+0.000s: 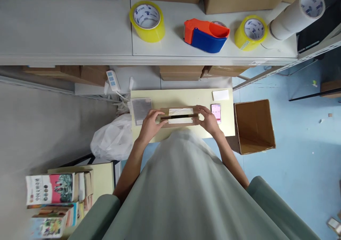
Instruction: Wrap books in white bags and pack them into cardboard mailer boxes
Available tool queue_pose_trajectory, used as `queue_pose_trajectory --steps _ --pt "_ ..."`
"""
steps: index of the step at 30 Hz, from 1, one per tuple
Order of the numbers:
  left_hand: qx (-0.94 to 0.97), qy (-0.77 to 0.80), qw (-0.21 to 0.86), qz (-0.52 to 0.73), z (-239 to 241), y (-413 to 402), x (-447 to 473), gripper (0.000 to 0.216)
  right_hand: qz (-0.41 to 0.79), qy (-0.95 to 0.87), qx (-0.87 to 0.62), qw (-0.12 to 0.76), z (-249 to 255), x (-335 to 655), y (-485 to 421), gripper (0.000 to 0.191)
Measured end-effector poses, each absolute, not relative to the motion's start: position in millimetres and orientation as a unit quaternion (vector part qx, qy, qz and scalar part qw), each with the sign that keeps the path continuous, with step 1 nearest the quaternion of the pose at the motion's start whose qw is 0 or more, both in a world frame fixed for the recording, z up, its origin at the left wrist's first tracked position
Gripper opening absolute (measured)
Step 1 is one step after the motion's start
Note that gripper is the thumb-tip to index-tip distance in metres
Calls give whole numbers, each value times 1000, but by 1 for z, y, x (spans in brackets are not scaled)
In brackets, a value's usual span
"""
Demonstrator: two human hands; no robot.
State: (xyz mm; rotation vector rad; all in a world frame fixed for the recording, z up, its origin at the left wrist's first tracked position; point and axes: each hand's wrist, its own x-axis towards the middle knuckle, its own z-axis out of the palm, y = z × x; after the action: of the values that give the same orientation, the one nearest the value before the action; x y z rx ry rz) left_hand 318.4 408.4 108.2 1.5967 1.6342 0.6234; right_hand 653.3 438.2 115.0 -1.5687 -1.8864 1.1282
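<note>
My left hand [151,125] grips the left end of a thin flat item [181,116], and my right hand [209,121] grips its right end. It is seen edge-on as a narrow brown and dark strip; its kind cannot be made out. Directly below or behind it is a brown cardboard piece [166,110] with a white panel [181,111]. Whether the two are joined is unclear. Both hands are closed, thumbs on the near side, over a pale yellow table [223,128]. A grey sheet [141,108] lies by my left hand, a lit phone [216,113] by my right.
A shelf [80,30] ahead carries yellow tape rolls [150,32] and an orange-and-blue tape dispenser [206,36]. An open cardboard box [254,126] stands right of the table. A white plastic bag [113,137] and stacked books [50,188] are on the left.
</note>
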Motion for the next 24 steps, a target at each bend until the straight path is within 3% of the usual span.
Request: queue_pose_trajectory --steps 4,15,24 --pt "591 663 363 280 89 402 327 17 400 -665 -588 227 96 649 428 28" --pt "547 691 347 320 92 398 336 22 420 -597 -601 325 100 643 419 42" --pt "538 715 334 295 83 400 352 20 414 -567 -630 332 78 644 416 50"
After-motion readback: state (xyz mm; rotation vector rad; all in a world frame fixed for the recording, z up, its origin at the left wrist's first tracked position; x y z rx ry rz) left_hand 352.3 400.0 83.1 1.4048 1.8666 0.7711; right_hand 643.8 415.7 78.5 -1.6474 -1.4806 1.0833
